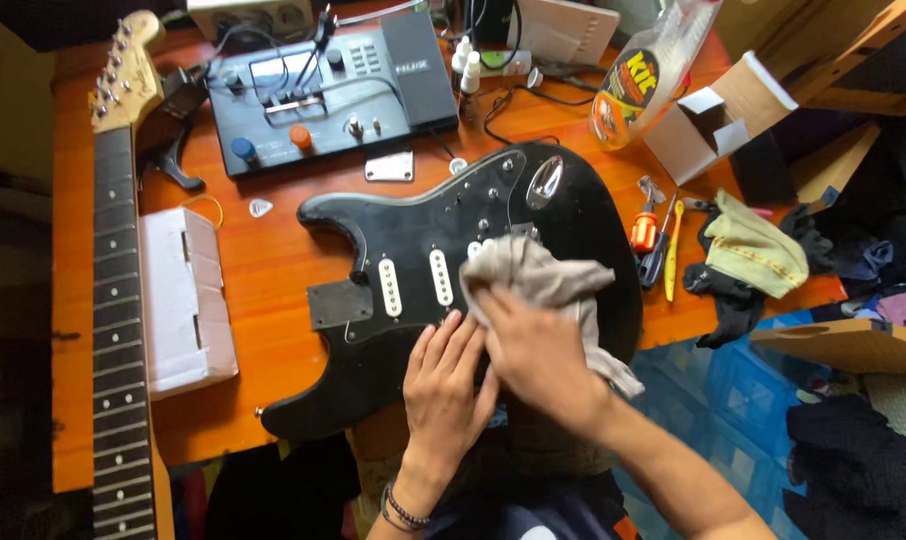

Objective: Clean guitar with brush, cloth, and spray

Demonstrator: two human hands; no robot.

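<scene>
Head view showed an orange wooden table filling most of the frame, and in its centre lay a black electric guitar body with no neck attached, its glossy black pickguard carrying white pickups and small white knobs, the empty neck pocket facing left. Along the left edge of the frame lay the detached guitar neck, dark fretboard up, headstock at the upper left. A black effects unit sat at the upper middle, and a white cardboard box lay between the neck and the body. At the right of the frame were a pale yellow cloth, a small open carton and an orange-handled screwdriver.

Over the lower right part of the body lay a grey cloth. The right hand was flat on it, fingers together, pressing the cloth against the guitar top rather than pinching it. The left hand rested just beside it, fingers spread slightly and laid flat on the body's lower edge, holding nothing; it touched the right hand's side
</scene>
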